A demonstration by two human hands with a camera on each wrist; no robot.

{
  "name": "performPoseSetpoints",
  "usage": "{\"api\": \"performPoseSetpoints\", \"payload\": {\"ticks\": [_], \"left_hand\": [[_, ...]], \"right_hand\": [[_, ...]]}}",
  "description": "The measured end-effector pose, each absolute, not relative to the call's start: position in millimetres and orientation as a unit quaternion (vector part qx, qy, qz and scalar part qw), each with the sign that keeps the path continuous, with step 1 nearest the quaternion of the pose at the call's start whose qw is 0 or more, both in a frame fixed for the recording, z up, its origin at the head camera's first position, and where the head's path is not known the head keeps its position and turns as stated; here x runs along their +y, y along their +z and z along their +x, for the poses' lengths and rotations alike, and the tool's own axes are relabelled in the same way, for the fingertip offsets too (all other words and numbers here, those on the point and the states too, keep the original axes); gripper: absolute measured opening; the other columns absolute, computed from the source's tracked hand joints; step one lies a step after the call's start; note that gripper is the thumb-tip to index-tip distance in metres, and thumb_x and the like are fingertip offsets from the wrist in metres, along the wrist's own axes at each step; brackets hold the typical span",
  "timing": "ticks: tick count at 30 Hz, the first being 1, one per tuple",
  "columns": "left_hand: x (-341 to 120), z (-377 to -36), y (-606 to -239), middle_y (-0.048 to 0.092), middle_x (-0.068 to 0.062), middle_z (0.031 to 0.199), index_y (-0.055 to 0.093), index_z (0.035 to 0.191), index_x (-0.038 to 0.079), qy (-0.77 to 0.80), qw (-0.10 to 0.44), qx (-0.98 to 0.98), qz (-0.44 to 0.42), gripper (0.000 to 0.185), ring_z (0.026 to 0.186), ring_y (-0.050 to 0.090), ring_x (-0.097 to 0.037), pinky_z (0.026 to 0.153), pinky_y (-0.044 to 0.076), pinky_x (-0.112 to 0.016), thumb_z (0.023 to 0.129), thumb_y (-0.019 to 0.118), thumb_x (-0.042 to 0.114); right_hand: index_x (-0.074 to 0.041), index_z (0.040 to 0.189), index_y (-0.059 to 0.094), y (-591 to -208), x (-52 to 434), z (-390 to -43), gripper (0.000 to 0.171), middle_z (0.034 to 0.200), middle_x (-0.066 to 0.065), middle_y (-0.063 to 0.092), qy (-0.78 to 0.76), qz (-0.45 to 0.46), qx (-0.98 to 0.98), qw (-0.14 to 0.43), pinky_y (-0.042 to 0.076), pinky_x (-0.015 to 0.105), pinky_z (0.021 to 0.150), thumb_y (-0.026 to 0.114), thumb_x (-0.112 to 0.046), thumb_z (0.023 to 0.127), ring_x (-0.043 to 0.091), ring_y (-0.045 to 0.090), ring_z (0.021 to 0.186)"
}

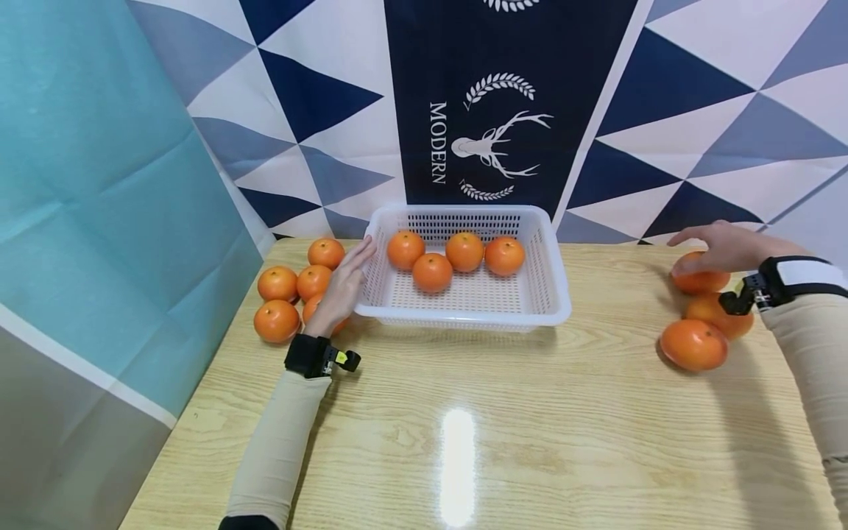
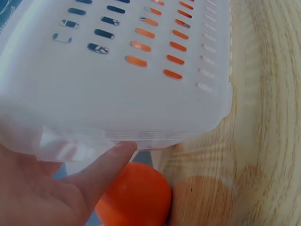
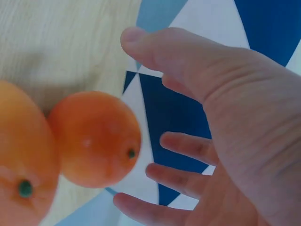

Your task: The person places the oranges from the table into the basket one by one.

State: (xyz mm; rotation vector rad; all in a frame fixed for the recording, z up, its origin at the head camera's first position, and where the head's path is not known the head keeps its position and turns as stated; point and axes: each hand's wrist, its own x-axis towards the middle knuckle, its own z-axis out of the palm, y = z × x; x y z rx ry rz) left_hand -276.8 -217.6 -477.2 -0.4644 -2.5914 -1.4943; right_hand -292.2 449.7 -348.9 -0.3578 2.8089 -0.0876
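Observation:
A white plastic basket (image 1: 464, 317) with slotted walls holds several oranges (image 1: 433, 273). At its left side is my left hand (image 1: 344, 288), fingers straight along the outside wall. In the left wrist view, the thumb (image 2: 110, 162) lies against the basket's side, with an orange (image 2: 136, 195) just below it. My right hand (image 1: 725, 246) is over the farthest of three oranges on the right. The right wrist view shows its thumb and fingers spread apart, with nothing between them, beside that orange (image 3: 96, 139). A second orange (image 3: 23, 155) sits against it.
Several oranges (image 1: 277, 321) cluster on the wooden table (image 1: 397, 412) left of the basket, partly behind the left hand. The nearest right-hand orange (image 1: 693, 344) lies toward the front. A patterned cloth (image 1: 331, 96) rises behind the table, with a teal one (image 1: 112, 184) at left.

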Motion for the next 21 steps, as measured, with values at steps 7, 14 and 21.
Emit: {"api": "performPoseSetpoints", "payload": {"ticks": [7,14,21], "left_hand": [[-217,-274,-476,0.03,-0.003,0.189,0.046,0.172,0.009,-0.486,0.058,-0.859,-0.151,0.077,0.178,0.023,-0.031,0.146,0.02,-0.058,0.102,0.03,0.035],[-217,-275,-479,0.029,0.0,0.189,0.046,0.172,0.01,-0.494,0.058,-0.854,-0.153,0.075,0.178,0.022,-0.029,0.146,0.02,-0.058,0.102,0.031,0.033],[-219,-282,-485,0.029,0.006,0.189,0.047,0.173,0.015,-0.508,0.055,-0.846,-0.153,0.077,0.179,0.021,-0.027,0.146,0.02,-0.059,0.101,0.03,0.037]], "right_hand": [[0.008,0.155,0.051,-366,465,-296,0.081,0.153,0.055,0.042,-0.062,-0.093,0.98,0.165,0.039,0.093,0.11,0.081,-0.045,0.101,0.071,0.042,0.137],[0.008,0.159,0.041,-374,475,-299,0.088,0.155,0.056,0.031,-0.091,-0.076,0.976,0.181,0.029,0.096,0.114,0.08,-0.047,0.102,0.073,0.028,0.141],[0.005,0.163,0.033,-386,482,-303,0.099,0.153,0.057,0.029,-0.105,-0.045,0.972,0.204,0.03,0.097,0.111,0.077,-0.058,0.1,0.073,0.03,0.135]]}}
